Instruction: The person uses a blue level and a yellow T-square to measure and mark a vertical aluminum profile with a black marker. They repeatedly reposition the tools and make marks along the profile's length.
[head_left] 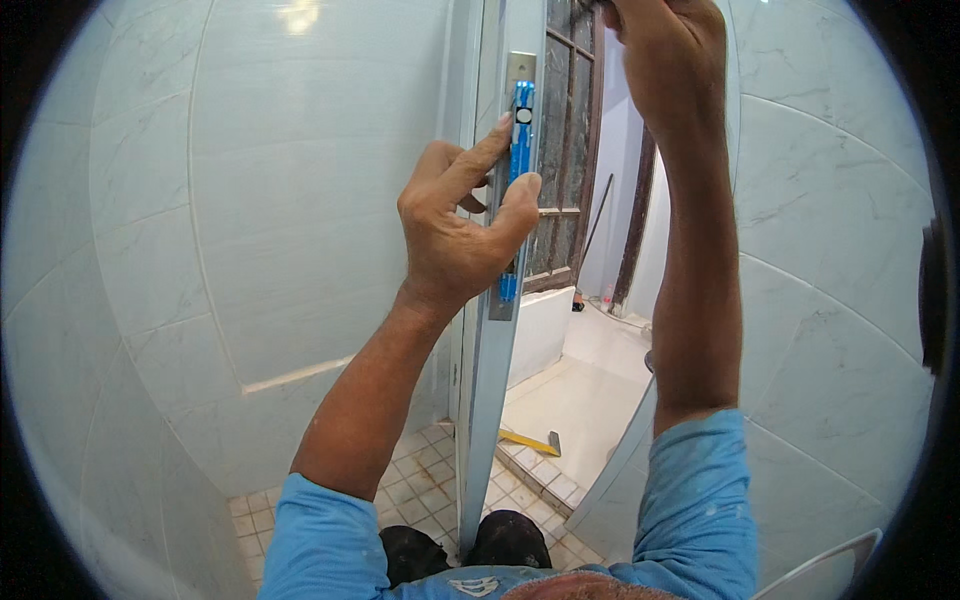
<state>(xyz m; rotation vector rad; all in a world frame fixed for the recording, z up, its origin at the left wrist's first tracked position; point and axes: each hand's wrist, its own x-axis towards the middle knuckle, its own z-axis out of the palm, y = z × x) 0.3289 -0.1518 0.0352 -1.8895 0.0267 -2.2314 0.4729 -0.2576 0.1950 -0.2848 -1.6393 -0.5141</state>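
Note:
A narrow door (478,430) stands edge-on in front of me. Set upright in its edge is a mortise lock, whose metal faceplate (521,66) is partly covered by blue film (519,160). My left hand (455,225) grips at this lock, index finger along the plate's left side and thumb across to its right; the curled fingers are partly hidden. Higher up on the right, my right hand (675,60) is closed at the picture's upper edge. A dark bit shows by its fingers, but what it holds is cut off.
Tiled walls (830,200) close in on both sides. Beyond the door is a doorway with a raised sill, where a yellow-bladed square (535,443) lies. Farther back stands a dark wooden framed window panel (565,150). Small square tiles (415,485) cover the floor by my knees.

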